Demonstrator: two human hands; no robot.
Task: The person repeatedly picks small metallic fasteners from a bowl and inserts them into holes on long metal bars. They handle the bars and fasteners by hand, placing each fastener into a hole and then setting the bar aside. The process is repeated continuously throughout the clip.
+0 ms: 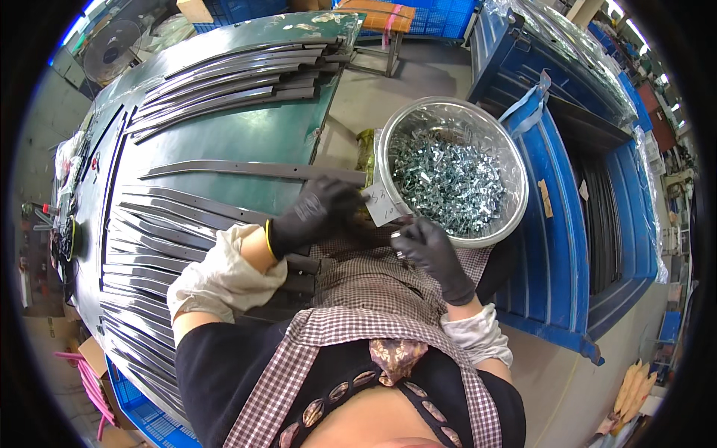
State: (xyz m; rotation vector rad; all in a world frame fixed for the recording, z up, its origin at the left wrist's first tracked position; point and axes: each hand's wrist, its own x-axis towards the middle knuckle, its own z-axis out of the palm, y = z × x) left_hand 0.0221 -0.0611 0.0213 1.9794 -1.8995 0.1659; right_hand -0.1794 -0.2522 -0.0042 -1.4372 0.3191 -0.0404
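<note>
My left hand [317, 213], in a black glove with a yellow cuff, is closed over the ends of the dark strips at the table's near right edge. Its fingers are slightly blurred, and whatever lies in them is hidden. A long dark strip [231, 168] runs across the table and passes just beyond this hand. My right hand [437, 257], also black-gloved, pinches a small shiny metal clip [396, 235] beside the tub. Between the hands, a white paper tag [384, 207] hangs at the rim of a clear round tub [520, 213]. Many small metal clips [448, 183] fill the tub.
More dark strips [149, 280] lie fanned on the green table [216, 142], with another group [231, 86] at its far side. A blue metal crate [549, 246] holding dark strips stands at the right. Behind are an orange-topped stool [381, 16] and blue baskets [441, 19].
</note>
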